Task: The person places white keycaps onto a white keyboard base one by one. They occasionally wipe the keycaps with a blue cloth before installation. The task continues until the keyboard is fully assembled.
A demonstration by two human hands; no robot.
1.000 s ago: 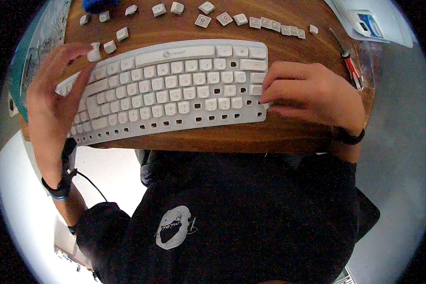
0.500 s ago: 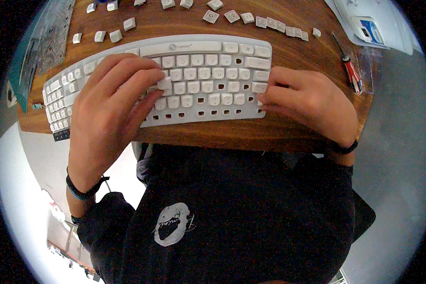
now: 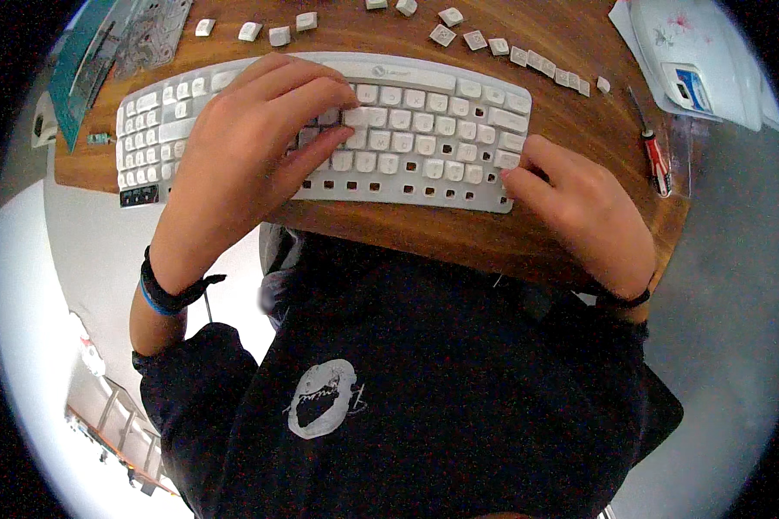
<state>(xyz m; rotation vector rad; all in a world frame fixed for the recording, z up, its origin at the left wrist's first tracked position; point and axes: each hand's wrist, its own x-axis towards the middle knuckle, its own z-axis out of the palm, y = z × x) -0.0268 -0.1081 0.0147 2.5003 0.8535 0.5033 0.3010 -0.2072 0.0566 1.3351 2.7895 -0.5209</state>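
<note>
A white keyboard (image 3: 320,192) lies on the wooden table, its space bar (image 3: 389,73) along the far side. Many white keycaps are on it. Several bare switch sockets show along the near row and toward the right end. My left hand (image 3: 242,130) reaches over the middle of the keyboard, thumb and fingertips apart around shaded keycaps; part of the key rows is hidden beneath it. At the right end, my right hand (image 3: 580,203) has its thumb and bent fingers on the keyboard's edge by the corner; whether a loose keycap is between them cannot be seen.
Loose white keycaps (image 3: 442,35) are scattered and lined up beyond the keyboard. A red-handled screwdriver (image 3: 658,164) lies to the right, near a clear plastic package (image 3: 710,60). At the far left are a green mat (image 3: 80,73) and a transparent patterned sheet (image 3: 151,39).
The keyboard and table have shifted right and slightly up in view. My left thumb and fingers, earlier around a raised keycap, are now spread wider. My right hand stays at the right edge.
</note>
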